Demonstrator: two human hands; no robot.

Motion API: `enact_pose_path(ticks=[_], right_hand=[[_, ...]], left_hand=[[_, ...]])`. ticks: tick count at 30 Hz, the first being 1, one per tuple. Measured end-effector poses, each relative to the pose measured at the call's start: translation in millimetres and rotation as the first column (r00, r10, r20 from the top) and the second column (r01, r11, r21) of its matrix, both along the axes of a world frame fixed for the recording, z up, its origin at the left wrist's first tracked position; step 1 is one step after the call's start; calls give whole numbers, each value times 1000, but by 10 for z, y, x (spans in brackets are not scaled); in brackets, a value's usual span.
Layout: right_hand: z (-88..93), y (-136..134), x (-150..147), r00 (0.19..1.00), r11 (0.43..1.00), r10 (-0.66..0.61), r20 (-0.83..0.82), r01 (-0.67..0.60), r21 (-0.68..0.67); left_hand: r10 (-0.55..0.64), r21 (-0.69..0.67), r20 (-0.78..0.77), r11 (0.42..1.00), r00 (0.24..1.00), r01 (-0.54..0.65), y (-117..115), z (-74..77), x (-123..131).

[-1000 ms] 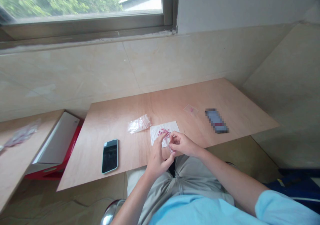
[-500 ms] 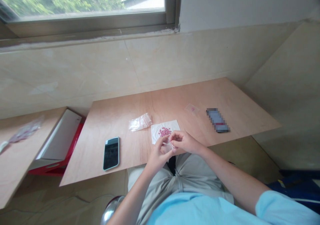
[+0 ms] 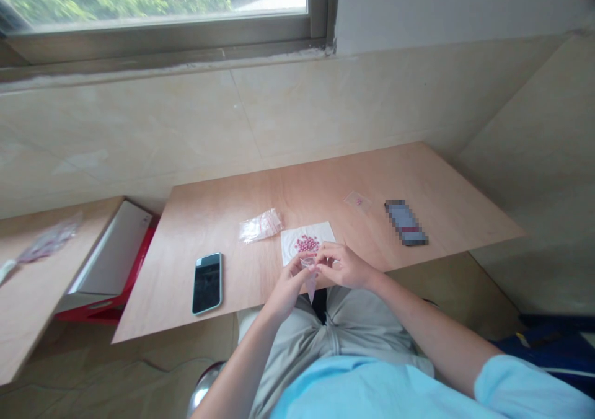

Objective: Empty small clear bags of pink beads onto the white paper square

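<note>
- we see the clear plastic bag [image 3: 310,277] now hanging tip down, where it lay flatter between the hands in the earlier frame
- left hand [image 3: 287,287] and right hand [image 3: 346,268] both pinch its top in a narrow grip, above the tabletop [image 3: 325,180] near its front edge, just below the white paper sheet [image 3: 290,248]
- on the sheet: one heap of pink beads [image 3: 307,243], too many to count
- also on the tabletop: one black phone [image 3: 207,283], one pixelated object [image 3: 406,222], one bag of white bits [image 3: 260,226], one small bag with pink contents [image 3: 357,201]
</note>
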State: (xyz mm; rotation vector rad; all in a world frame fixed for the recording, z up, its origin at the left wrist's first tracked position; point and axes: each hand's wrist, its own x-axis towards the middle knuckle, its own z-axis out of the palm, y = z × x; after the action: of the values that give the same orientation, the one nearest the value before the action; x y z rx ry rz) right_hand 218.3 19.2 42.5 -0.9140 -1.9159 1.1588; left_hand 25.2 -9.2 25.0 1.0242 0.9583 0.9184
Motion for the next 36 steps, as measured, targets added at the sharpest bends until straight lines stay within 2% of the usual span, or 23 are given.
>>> enact_pose_path(ticks=[7,13,19,24,27,29,31,33,36], right_hand=[[18,20,19,1000,1000,-1,-4,1,-10],[41,24,30,1000,1000,-4,-27,4,-18],[25,25,17,1000,1000,-6,-4,6,11],[16,16,10,1000,1000,-26,6,26,12],[-43,31,18,998,998,-69,-16,68,-7],[-133,71,36,991,990,-136,-2,136,27],[-254,135,63,977,977,-207,43,204,68],[-384,209,86,961,963,-261,92,253,89],[-557,298,84,932,939,-331,150,309,152]], left_hand=[[-89,-69,4,994,996,90,-13,-25,-14],[-44,-90,24,995,999,46,-12,-78,-42],[-68,-90,-5,994,998,67,-9,-33,-40],[-22,-78,5,997,1000,22,3,-17,-35],[4,-31,-56,999,998,-6,68,-16,-100],[20,60,-197,998,980,-8,139,-12,-190],[78,203,-432,979,899,12,221,-9,-311],[181,341,-658,937,731,75,303,-12,-445],[272,427,-827,874,493,233,420,-28,-610]])
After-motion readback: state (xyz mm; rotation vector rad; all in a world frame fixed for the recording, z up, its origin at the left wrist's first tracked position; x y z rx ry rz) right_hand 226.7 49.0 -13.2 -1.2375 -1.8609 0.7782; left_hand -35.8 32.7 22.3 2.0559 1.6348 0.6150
